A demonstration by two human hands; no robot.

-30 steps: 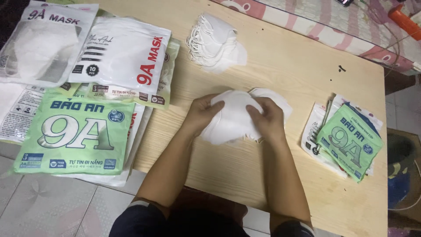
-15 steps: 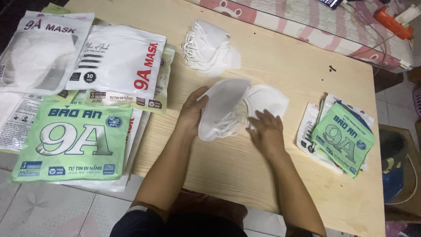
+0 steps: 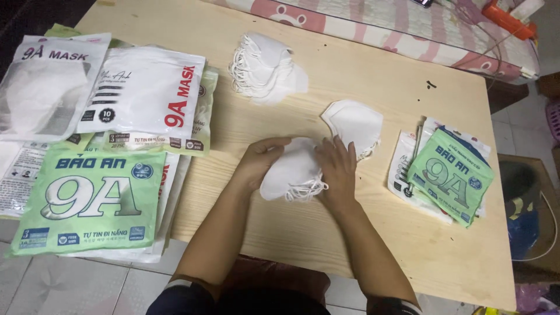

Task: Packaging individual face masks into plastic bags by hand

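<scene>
- Several flat mask packets lie overlapped at the far left of the wooden surface (image 3: 373, 245): a clear packet (image 3: 44, 87) with white masks showing through it, a white packet with red print (image 3: 146, 96) beside it, and a large green packet (image 3: 90, 201) nearest the person, all lying flat and looking sealed.
- Left hand (image 3: 259, 163) rests on the left edge of a small stack of white masks (image 3: 291, 172), fingers curled over its top, gripping it lightly.
- That small stack lies on the surface between both hands, its ear loops spilling out at the lower edge.
- Further back, well apart from the hands, a larger pile of white masks (image 3: 262, 70) sits loose on the surface, loops fanned to the left.
- Right hand (image 3: 337, 169) presses flat on the right side of the small stack, fingers spread and open, not closed around anything.
- Just beyond the right hand lies a single white mask (image 3: 356, 122), close to its fingertips.
- Farther right, a stack of smaller packets, topped by a small green packet (image 3: 449, 175), lies tilted near the surface's right edge; whether they hold anything I cannot tell.
</scene>
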